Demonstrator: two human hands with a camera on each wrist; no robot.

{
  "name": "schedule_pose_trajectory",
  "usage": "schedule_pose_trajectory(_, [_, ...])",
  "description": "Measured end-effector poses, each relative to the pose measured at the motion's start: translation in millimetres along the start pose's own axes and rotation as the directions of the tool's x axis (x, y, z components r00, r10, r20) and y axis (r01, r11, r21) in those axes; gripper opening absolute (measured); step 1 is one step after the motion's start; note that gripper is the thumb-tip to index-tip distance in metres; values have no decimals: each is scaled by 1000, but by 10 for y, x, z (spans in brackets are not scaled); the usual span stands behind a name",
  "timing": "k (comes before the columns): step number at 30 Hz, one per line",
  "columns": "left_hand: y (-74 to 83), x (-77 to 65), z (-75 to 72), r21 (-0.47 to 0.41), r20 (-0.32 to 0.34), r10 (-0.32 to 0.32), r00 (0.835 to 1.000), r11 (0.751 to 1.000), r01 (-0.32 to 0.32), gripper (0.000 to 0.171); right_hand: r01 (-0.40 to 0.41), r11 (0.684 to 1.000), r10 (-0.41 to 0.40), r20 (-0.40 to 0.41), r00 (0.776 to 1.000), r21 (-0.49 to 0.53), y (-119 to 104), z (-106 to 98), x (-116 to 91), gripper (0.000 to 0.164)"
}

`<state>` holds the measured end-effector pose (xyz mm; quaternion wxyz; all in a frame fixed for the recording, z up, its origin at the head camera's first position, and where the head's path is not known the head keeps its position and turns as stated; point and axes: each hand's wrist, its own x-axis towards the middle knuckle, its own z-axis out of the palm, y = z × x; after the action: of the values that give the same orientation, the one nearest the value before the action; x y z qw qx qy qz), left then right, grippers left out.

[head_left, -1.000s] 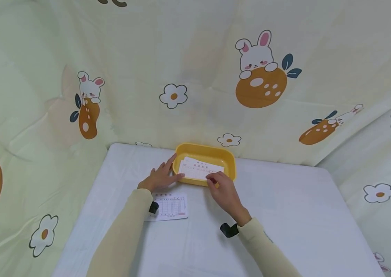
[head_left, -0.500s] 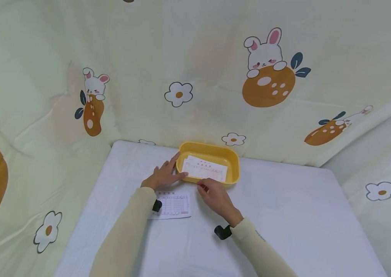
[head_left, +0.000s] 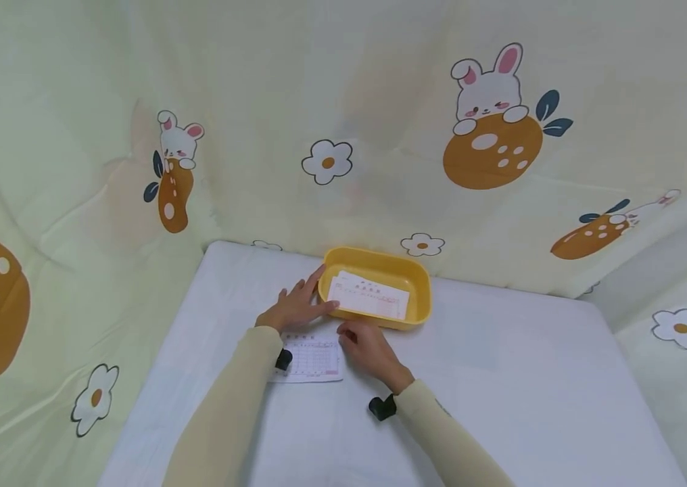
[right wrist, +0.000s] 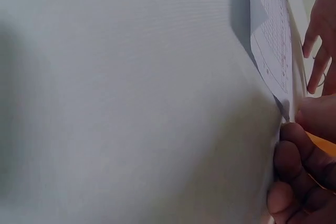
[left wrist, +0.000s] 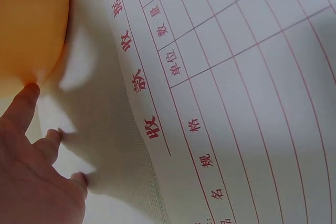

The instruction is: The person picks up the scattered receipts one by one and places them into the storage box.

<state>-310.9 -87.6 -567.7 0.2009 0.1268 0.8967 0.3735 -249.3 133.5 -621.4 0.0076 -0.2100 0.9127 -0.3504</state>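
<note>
My left hand (head_left: 297, 309) is spread against the left end of a yellow tray (head_left: 419, 292), the thumb at its front rim. In the left wrist view its fingertips touch the tray wall (left wrist: 31, 30). White printed slips (head_left: 369, 297) lie inside the tray. In front of the tray lies a receipt pad (head_left: 314, 360) with a ruled grid, partly hidden by my left wrist. My right hand (head_left: 370, 349) has curled fingers beside its upper right corner. In the right wrist view the fingertips (right wrist: 287, 156) meet the pad's corner; whether they pinch paper is unclear.
A white-covered table (head_left: 502, 379) carries the tray near its back edge. Behind and at the sides hangs a cream curtain (head_left: 258, 101) with rabbit and flower prints. A black wrist camera (head_left: 382, 408) sits on my right wrist.
My right hand has moved from the tray's front rim down and left to the receipt pad's corner. My left hand stays at the tray. The head view has shifted slightly.
</note>
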Motion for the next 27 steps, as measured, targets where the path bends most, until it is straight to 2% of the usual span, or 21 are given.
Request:
schedule_pose_trajectory(3, [0, 20, 11, 9, -2, 3, 1000, 1000, -3, 97, -65, 998, 65, 16, 998, 4, -107, -36, 11, 12])
schedule_pose_trajectory(10, [-6, 38, 25, 23, -6, -6, 1000, 1000, 6, 97, -176, 982, 179, 29, 984, -74, -254, -29, 41, 13])
schedule_pose_trajectory(17, [7, 35, 30, 32, -7, -3, 1000, 999, 3, 98, -218, 971, 220, 6, 976, -102, -265, 22, 52, 12])
schedule_pose_trajectory(27, [27, 11, 15, 18, -2, -12, 1000, 1000, 12, 97, -283, 955, 285, 23, 958, -88, -333, 46, 59, 13])
